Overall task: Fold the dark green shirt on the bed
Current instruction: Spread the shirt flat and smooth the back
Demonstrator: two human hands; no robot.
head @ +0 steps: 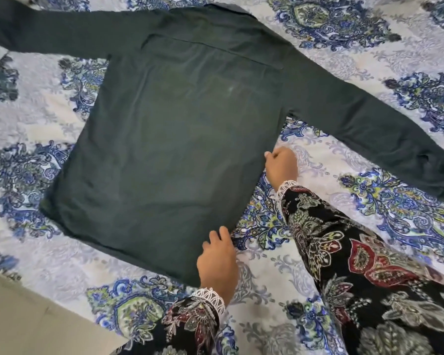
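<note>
Both hands are on the right side edge of the dark green long-sleeved cotton shirt [174,139], w/ a gap between them. My left hand [217,262] is at the bottom right corner of the hem; fingers curl onto the cloth there and seem to pinch the corner, though the fingertips are partly hidden by the hand itself. My right hand [280,166] is further up the same edge, about the middle of the body; its fingers are bent and hold the seam between thumb and fingers.

The shirt lies flat and back-side up on the bed, over the white bedsheet w/ blue and green paisley print [344,155]. Collar is at the far side from me, hem is near me. Both sleeves are spread out wide: the left one goes toward the top left corner of the view, the right one goes diagonal toward the right edge. No fold is made yet in the body.

On both my arms are black sleeves w/ red and grey floral pattern and white lace cuffs [369,265]. At bottom left, beside the bed, a plain beige floor [23,316] shows.
</note>
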